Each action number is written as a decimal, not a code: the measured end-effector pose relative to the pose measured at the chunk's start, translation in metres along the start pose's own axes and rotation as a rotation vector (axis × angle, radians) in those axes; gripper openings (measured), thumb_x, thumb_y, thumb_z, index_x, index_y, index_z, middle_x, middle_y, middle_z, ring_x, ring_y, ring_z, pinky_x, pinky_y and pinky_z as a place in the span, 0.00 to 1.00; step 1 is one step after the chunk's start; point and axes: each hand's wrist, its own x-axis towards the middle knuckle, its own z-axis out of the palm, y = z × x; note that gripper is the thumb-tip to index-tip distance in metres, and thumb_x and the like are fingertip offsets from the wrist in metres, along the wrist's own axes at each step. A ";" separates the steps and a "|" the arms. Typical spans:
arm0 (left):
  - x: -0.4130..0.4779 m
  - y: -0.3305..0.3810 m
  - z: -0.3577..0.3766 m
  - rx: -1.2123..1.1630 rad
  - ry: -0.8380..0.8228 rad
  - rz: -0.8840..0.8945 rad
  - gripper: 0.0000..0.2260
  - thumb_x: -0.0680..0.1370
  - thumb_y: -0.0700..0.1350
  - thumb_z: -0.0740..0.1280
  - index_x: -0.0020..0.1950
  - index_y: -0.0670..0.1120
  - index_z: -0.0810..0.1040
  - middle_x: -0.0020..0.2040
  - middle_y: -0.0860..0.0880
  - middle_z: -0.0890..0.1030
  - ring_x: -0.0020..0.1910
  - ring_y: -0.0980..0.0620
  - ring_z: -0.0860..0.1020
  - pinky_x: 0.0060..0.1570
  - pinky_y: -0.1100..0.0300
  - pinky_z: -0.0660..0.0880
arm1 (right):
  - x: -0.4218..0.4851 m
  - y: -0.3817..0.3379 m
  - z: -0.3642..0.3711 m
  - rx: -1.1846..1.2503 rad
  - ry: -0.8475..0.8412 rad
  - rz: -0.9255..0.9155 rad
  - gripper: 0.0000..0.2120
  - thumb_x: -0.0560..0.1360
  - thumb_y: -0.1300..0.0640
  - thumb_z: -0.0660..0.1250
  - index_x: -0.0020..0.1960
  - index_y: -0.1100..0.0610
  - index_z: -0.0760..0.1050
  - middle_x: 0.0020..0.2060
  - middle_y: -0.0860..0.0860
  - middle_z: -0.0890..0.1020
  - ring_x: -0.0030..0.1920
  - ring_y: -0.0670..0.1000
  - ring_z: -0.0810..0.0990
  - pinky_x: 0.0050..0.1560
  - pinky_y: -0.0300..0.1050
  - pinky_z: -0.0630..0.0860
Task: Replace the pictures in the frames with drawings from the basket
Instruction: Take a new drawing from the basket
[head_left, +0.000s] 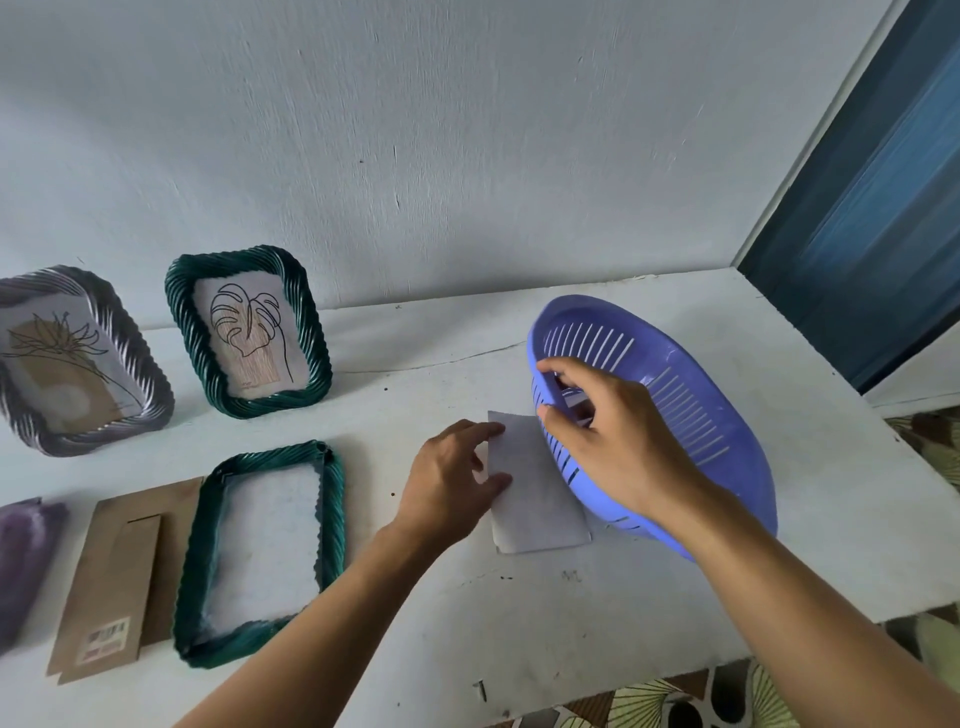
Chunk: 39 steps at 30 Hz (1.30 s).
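head view, left to right. at the far left edge lies a purple object (21, 561), too blurred to name. at its 12 o'clock a grey frame (78, 364) stands leaning back with a flower print inside. a cardboard backing (119, 577) lies flat on the white table (441, 649). just beside its 3 o'clock side lies the flat green frame (265, 551), empty, long axis running 12 to 6. at that frame's 12 o'clock a standing green frame (249, 332) shows a leaf print.

the left hand (447, 483) pinches the left edge of a pale sheet (540, 499), forefinger at the upper corner and thumb lower on the same edge; the other fingers are hidden. the sheet lies at 3 o'clock from these fingers, touching them, long axis about 12 to 6, its right side tucked against the basket (701, 415). its face shows no drawing from here.

the right hand (613, 441) grips the basket's near rim, fingers hooked inside and thumb outside, holding it tilted with the opening toward the camera. a white slip (577, 400) shows within.

judged step: carrying the sheet to the flat green frame, which lies at 9 o'clock, well apart from the sheet. the left hand is nearer, and both long axes agree, so little turning seems needed.
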 end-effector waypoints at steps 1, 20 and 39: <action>0.000 -0.003 0.004 0.072 -0.002 0.015 0.24 0.70 0.47 0.78 0.65 0.49 0.80 0.55 0.52 0.82 0.44 0.52 0.79 0.50 0.56 0.76 | 0.000 0.000 0.002 0.009 -0.006 -0.003 0.16 0.78 0.57 0.69 0.66 0.52 0.76 0.50 0.45 0.79 0.42 0.41 0.79 0.43 0.25 0.71; -0.005 -0.006 -0.019 -0.078 0.105 -0.146 0.11 0.77 0.50 0.70 0.58 0.62 0.78 0.49 0.59 0.78 0.43 0.63 0.77 0.52 0.54 0.72 | -0.011 0.002 0.023 0.050 -0.051 0.028 0.17 0.75 0.52 0.72 0.63 0.51 0.77 0.49 0.42 0.80 0.45 0.42 0.80 0.52 0.42 0.77; -0.009 0.064 -0.039 -0.141 -0.123 -0.097 0.31 0.79 0.54 0.68 0.79 0.55 0.59 0.58 0.54 0.78 0.46 0.56 0.79 0.43 0.69 0.76 | 0.023 0.050 -0.022 -0.189 -0.140 0.259 0.07 0.78 0.53 0.69 0.54 0.53 0.81 0.46 0.48 0.85 0.48 0.52 0.83 0.48 0.46 0.78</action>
